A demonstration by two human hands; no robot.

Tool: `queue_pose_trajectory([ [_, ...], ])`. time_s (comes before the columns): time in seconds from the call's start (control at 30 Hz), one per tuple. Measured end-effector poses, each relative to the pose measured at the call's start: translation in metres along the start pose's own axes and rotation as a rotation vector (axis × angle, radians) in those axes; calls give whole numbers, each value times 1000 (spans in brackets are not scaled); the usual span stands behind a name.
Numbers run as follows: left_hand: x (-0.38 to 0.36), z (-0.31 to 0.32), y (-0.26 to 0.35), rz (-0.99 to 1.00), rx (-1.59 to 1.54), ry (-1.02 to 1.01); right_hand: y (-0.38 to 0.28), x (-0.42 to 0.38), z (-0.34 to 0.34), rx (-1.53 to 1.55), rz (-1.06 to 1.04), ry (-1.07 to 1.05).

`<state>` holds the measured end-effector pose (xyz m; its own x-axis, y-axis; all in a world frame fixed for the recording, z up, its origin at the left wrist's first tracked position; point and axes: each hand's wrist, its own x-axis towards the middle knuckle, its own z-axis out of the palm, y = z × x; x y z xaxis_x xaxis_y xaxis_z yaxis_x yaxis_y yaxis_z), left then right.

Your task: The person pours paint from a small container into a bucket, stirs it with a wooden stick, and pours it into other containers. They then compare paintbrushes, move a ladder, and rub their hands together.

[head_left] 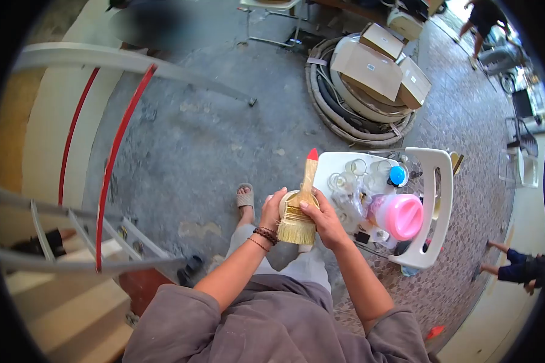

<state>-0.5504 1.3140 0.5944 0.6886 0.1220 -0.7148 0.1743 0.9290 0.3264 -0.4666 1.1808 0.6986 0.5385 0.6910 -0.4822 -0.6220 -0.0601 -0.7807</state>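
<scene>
My left hand [272,212] is wrapped round the left side of a small round container [289,196], held in front of my body. My right hand [327,221] grips the lower handle of a paintbrush [309,175] with a wooden handle and red tip. The brush lies across the container, its pale bristles pointing down towards me. The container's contents are mostly hidden by the brush. To the right stands a white plastic chair [445,199] bearing glass jars [357,167], a blue-capped item [396,175] and a pink-lidded tub [402,216].
A metal ladder with red braces [116,145] stands at the left. Coiled hoses [321,103] with cardboard boxes [369,69] lie ahead on the right. Another chair [272,5] is at the top. One person [487,21] is far right at the top, another [518,266] at the right edge.
</scene>
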Motion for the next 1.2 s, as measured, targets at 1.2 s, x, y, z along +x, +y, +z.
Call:
queue_pose_trajectory([
  [1.2,761,-219,-3,-293,1206,69,362,598,-321,556,-73,737],
])
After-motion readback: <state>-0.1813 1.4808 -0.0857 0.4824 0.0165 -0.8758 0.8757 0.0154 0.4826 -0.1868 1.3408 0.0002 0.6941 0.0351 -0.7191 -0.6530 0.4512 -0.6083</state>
